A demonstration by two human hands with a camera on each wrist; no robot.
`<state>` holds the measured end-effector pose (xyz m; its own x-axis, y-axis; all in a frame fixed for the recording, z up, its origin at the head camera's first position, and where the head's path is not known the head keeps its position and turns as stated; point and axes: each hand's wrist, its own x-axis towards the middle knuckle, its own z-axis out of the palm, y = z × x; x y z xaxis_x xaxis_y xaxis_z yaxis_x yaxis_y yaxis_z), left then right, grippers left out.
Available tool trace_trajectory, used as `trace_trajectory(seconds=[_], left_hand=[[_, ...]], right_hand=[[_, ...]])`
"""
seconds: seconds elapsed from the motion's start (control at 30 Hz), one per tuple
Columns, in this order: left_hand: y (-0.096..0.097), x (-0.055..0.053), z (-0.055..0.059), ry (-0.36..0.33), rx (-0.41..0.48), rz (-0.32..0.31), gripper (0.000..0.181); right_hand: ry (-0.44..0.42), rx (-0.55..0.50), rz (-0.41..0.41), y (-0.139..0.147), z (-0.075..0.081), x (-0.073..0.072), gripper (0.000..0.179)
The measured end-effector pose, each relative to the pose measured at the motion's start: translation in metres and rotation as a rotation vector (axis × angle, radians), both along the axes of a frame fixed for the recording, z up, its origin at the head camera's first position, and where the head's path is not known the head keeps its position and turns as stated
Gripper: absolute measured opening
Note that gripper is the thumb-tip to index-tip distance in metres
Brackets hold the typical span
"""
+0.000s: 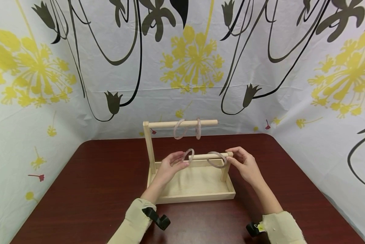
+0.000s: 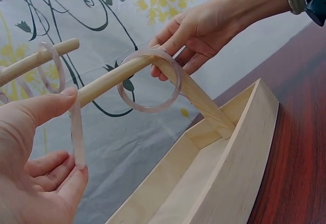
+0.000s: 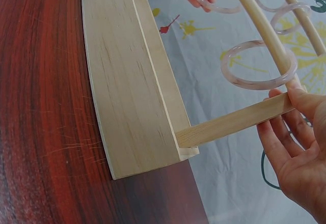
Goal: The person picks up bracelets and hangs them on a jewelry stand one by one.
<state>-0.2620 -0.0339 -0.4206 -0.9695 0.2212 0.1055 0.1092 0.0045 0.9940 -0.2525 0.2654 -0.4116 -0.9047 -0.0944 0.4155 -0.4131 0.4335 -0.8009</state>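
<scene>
My left hand (image 1: 169,166) pinches a pale, translucent pinkish bangle (image 2: 77,132) between thumb and fingertips. That bangle is right at the free left end of the lower wooden rod (image 1: 200,156), overlapping the tip in the head view. A second bangle (image 3: 244,84) hangs round the same rod near its right end. There my right hand (image 1: 244,164) grips the corner where rod and upright post (image 3: 234,119) meet, thumb on the near side and fingers around behind. Both rods belong to a light wooden stand with a tray base (image 1: 194,197).
Two more bangles, a left one (image 1: 175,131) and a right one (image 1: 198,129), hang on the taller upper rod (image 1: 161,124) behind. The stand rests on a dark red-brown table (image 1: 109,189). A patterned white cloth (image 1: 158,101) rises behind the table and at both sides.
</scene>
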Motion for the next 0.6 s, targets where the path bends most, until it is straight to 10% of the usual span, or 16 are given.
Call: trace_trajectory(seconds=[0.6], left_hand=[[0.011, 0.003, 0.000, 0.021, -0.004, -0.038, 0.056]], right_hand=[[0.016, 0.003, 0.006, 0.000, 0.001, 0.001, 0.028]])
